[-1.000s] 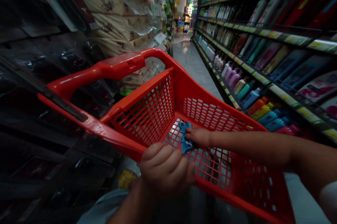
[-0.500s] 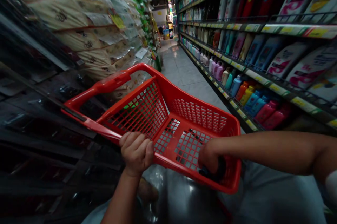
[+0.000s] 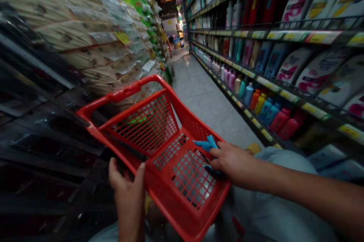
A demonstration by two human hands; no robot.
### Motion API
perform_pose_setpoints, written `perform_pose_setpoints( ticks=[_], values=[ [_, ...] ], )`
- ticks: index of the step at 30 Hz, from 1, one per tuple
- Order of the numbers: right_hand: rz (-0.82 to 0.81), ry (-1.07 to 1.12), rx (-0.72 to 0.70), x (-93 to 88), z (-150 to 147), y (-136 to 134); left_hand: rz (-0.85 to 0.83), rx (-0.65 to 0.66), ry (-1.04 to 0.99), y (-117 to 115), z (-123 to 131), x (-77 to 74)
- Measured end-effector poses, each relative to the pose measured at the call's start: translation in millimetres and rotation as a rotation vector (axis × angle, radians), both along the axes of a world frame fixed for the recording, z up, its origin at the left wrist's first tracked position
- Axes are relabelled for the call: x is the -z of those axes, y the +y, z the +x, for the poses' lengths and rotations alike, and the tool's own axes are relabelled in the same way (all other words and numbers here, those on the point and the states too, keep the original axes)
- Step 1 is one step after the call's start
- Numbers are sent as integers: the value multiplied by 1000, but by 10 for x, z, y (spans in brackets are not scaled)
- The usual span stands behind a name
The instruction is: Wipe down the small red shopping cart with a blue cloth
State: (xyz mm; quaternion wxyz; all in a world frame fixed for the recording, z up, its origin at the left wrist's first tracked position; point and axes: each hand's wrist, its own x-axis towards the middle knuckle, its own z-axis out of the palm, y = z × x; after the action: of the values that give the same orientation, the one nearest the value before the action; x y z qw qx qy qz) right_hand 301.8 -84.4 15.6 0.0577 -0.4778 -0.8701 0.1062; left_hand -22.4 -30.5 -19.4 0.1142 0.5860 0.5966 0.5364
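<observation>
While beige packages [image 3: 76,35] are stacked at left, the left hand [image 3: 126,185], clenched on the rim of the red basket [image 3: 165,202] moments ago, has opened beside it (contact unclear), leaving that side unclasped; the blue cloth [image 3: 209,144] has reached the opposite rim, grasped by the right hand [image 3: 234,163], shelved bottles [image 3: 267,108] beyond.

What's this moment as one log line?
left hand: open, at red shopping basket; right hand: holding blue cloth; nearby: shelved bottles
</observation>
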Motion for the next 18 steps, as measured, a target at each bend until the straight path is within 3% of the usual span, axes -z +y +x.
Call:
perform_pose_setpoints(
  ticks=[3,7,10,13,14,16,18],
  values=[
    [-20,71,29,8,-109,-164,-163,-18,-86,-144,128,-22],
    [-157,147,22,-215,-214,-351,-226,58,-99,-135,-6,-103],
    [-191,245,16,-391,-207,-458,-191,39,142,-120,-163,-208],
    [-112,323,102,-413,-150,-520,17,54,515,-264,-44,-375],
    [-102,343,121,-397,-131,-534,66,141,584,-347,73,-428],
    [-136,392,119,-362,-105,-558,3,427,643,-529,382,-496],
    [-199,442,85,-346,-109,-571,-301,709,703,-688,704,-485]
  ],
)
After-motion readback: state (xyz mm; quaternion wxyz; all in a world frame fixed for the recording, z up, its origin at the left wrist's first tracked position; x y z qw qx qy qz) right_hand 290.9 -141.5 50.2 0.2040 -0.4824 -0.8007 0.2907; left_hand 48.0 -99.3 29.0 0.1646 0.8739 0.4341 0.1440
